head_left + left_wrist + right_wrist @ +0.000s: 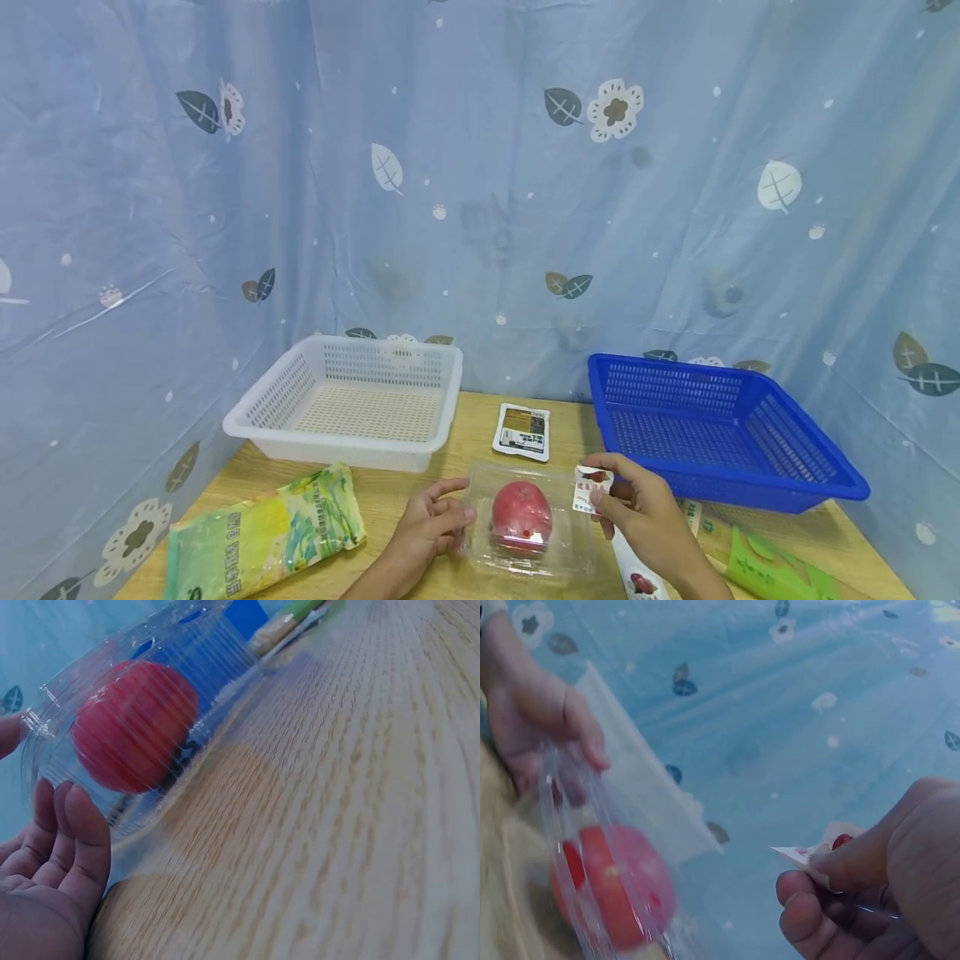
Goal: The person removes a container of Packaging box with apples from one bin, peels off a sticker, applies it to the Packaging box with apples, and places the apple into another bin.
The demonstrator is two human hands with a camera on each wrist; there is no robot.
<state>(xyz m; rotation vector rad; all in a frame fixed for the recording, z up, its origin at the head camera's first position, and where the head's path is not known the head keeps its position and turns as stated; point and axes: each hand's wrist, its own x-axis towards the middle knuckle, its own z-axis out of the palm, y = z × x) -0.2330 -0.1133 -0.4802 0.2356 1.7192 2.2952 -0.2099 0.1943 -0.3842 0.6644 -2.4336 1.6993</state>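
In the head view a clear plastic box (573,542) stands near the table's front, with a red apple (522,510) inside it. My left hand (429,529) holds the box by its left side, thumb above and fingers lower down; the left wrist view shows those fingertips against the clear wall. Just right of the box, my right hand (651,521) pinches a small white label (592,490) printed with red fruit and writing. The label's corner sticks out past the thumb in the right wrist view. Below that hand lies a white strip (637,571) bearing similar fruit print.
A white basket (442,417) stands at the back left, a blue basket (750,492) at the back right. Between them lies a flat white packet (522,432). A yellow-green bag (262,533) is at the left, a green package (776,567) at the right. A patterned curtain hangs behind.
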